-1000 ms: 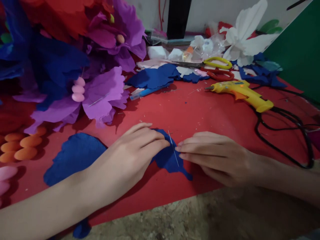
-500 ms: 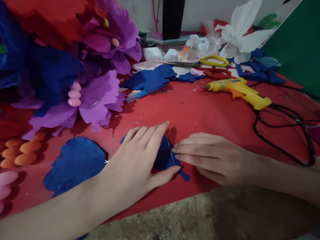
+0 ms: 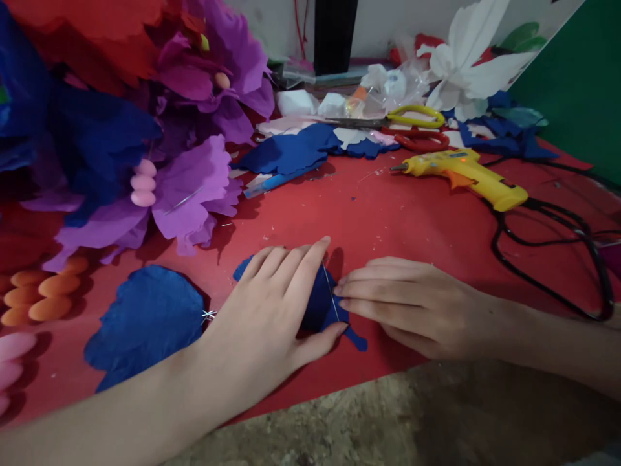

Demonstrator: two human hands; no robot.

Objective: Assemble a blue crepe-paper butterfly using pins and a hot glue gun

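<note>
1. The red worktop [image 3: 349, 226] lay flecked with pale scraps; beyond its near edge showed a mottled surface [image 3: 291, 427], too dim to identify.
2. Purple, red and blue paper flowers [image 3: 189, 181] crowded the far left corner, cut off by the view's edge. A green panel [image 3: 572, 97] rose at the right edge, also cut off.
3. The left hand [image 3: 274, 304] lay spread near the middle of the near edge, thumb well apart from the forefinger. The right hand [image 3: 412, 304] had its fingers pressed together; whether they pinched anything could not be told.
4. Left of the left hand lay a gathered blue paper [image 3: 145, 323], partly covered by the forearm.
5. The yellow glue gun [image 3: 466, 175] lay toward the right edge, the print on its label too small to read.
6. The blue petal [image 3: 317, 301] sat under the left hand, mostly hidden, near the right fingertips.
7. Across it ran a thin wire [image 3: 330, 291], its ends hard to make out.
</note>
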